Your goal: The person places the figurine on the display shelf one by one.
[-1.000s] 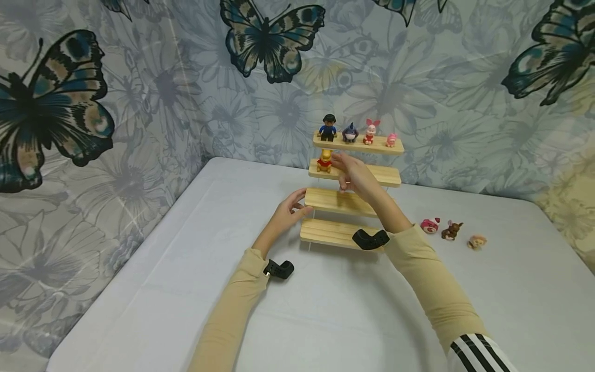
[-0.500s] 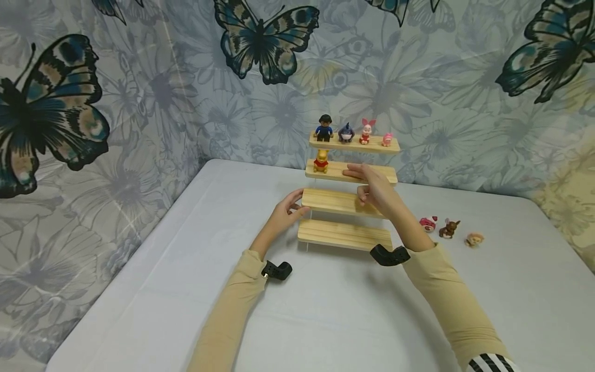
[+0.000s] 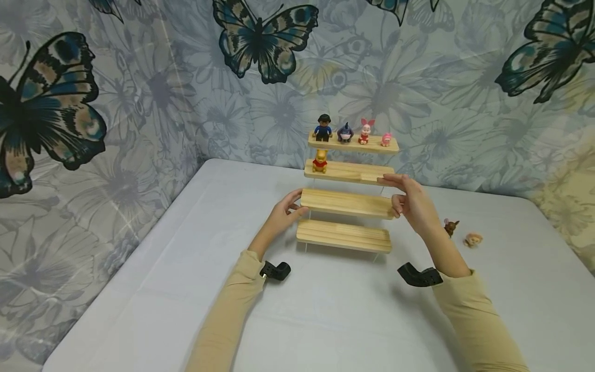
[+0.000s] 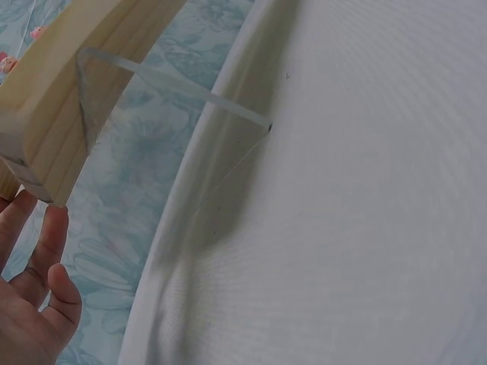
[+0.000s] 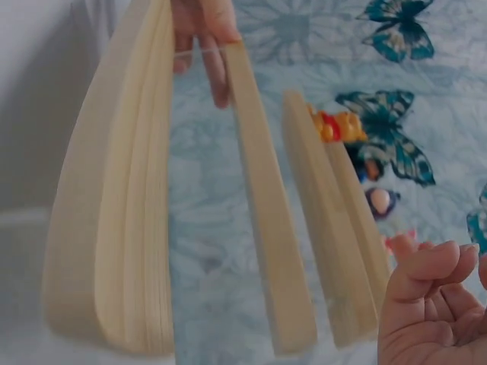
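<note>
The white table (image 3: 186, 289) carries the four-tier wooden shelf (image 3: 346, 202), the centre of the clock here, seen from the head camera. Good handling, I judge, means bracing the shelf gently at its end without jolting the tiers, and keeping the other hand's fingers off the standing toys.

At between eight and nine o'clock, the left hand (image 3: 282, 214) grasps the end of the third tier down, fingers and thumb about the board. Between three and four, the right hand (image 3: 417, 206) is loosely bent, with no toy visible in it, beside the ends of the middle tiers; whether it touches them I cannot tell.

The yellow bear (image 3: 319, 162) sits toward half past ten, on the second tier. Toward four, the brown figure (image 3: 450, 228) and tan figure (image 3: 473, 239) lie beyond the right hand.
</note>
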`<action>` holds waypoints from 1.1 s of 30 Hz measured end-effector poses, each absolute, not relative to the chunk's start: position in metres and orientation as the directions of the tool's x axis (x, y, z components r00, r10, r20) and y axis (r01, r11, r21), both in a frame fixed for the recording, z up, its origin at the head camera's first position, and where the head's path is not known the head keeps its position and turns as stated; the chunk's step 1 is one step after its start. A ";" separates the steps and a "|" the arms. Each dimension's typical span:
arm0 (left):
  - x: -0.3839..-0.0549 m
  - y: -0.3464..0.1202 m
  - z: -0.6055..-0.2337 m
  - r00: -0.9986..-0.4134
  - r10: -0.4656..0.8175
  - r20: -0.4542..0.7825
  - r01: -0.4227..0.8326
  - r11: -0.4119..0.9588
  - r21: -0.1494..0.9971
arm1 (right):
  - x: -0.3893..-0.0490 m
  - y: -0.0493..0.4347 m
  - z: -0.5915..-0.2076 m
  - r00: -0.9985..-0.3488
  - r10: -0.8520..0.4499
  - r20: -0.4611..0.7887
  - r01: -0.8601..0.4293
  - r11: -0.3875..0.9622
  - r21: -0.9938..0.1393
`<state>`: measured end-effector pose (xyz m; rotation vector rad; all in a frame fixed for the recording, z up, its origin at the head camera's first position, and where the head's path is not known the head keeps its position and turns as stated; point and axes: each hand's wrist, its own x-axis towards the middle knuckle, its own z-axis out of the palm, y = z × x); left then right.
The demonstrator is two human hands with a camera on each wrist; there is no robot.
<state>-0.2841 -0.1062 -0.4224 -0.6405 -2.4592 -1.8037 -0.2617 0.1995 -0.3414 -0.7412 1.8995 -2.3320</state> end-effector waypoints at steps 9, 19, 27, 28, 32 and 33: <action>-0.263 -0.107 -0.394 -0.907 0.338 0.250 0.340 0.238 0.910 | -0.257 0.243 -0.349 -0.942 -0.223 0.250 -0.196 -0.242 -0.950; -0.284 -0.109 -0.421 -0.911 0.321 0.260 0.342 0.232 0.911 | -0.258 0.275 -0.360 -0.995 -0.065 0.081 -0.062 -0.251 -0.966; -0.284 -0.109 -0.426 -0.904 0.323 0.281 0.361 0.222 0.906 | -0.261 0.295 -0.380 -0.998 -0.059 -0.022 0.030 -0.132 -0.991; -0.285 -0.109 -0.425 -0.904 0.323 0.281 0.361 0.222 0.906 | -0.261 0.298 -0.382 -0.997 -0.066 -0.035 0.040 -0.079 -0.996; -0.286 -0.108 -0.425 -0.901 0.328 0.284 0.363 0.212 0.907 | -0.263 0.305 -0.389 -0.993 -0.091 -0.074 0.056 0.190 -0.980; -0.286 -0.108 -0.425 -0.900 0.329 0.286 0.365 0.209 0.907 | -0.264 0.306 -0.390 -0.993 -0.092 -0.080 0.055 0.245 -0.968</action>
